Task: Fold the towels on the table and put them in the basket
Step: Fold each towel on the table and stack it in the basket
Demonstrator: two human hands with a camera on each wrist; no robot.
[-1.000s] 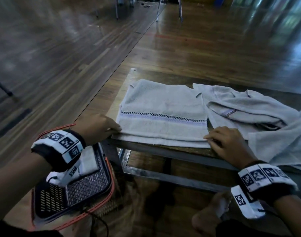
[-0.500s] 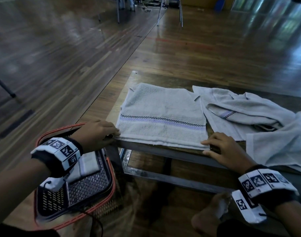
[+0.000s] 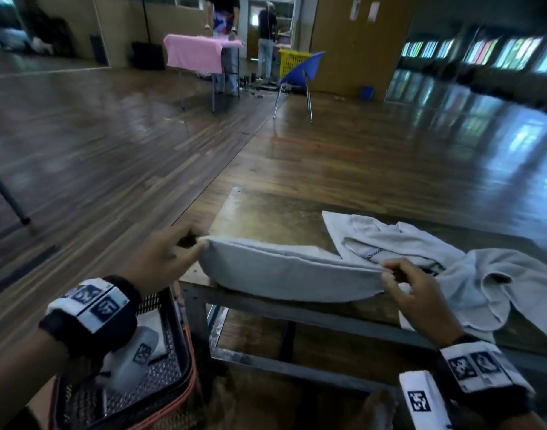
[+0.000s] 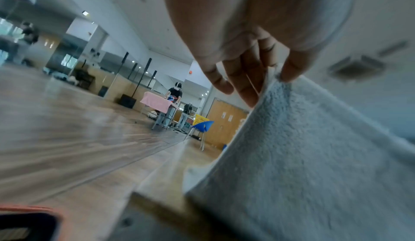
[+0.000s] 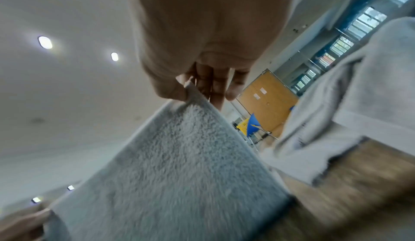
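Head view: towel [image 3: 284, 274], part-folded, was raised off the desk [image 3: 266, 212] near edge. Left hand [image 3: 160, 259] and right hand [image 3: 418, 293] each had a pinching grip on a corner. Basket [image 3: 160, 377] sat lower left. Judgement: keep corners level, edges matched, before creasing.

You have lifted the near edge of the folded towel [image 3: 284, 271] off the table [image 3: 266, 212], your left hand [image 3: 160, 259] and right hand [image 3: 421, 299] now pinching its two near corners instead of resting flat, and your head has tilted up.
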